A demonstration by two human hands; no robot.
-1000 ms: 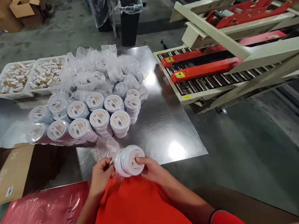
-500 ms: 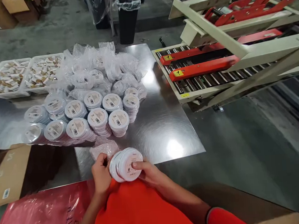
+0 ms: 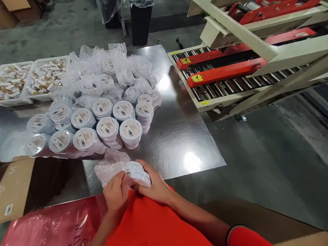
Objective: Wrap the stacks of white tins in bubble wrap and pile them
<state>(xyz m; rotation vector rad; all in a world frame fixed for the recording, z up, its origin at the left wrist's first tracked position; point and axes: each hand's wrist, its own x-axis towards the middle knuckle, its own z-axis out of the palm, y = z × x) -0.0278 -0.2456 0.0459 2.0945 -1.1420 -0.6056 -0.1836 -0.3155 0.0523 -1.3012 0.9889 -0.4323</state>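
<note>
Several round white lids (image 3: 136,171) form a short stack, tilted on edge close to my body. My right hand (image 3: 155,186) wraps round the stack from the right, thumb on the near side and fingers on the far side. On the left, my left hand (image 3: 116,191) pinches a bubble wrap bag (image 3: 110,167) at its mouth, touching the left end of the stack. Whether the lids sit partly inside the bag I cannot tell. Beyond my hands stand piles of labelled round lids (image 3: 107,128) on the metal table (image 3: 180,148).
Bubble-wrapped bundles (image 3: 114,72) lie behind the piles. White baskets (image 3: 1,98) at the back left hold small white-and-gold pieces. A roller conveyor (image 3: 223,88) with red rails stands right. A cardboard box (image 3: 11,190) and pink plastic bag (image 3: 48,234) are at the left front.
The stack has turned from showing its labelled face to lying edge-on. My right hand has shifted left and round it, and the bubble wrap bag now meets the stack's left end.
</note>
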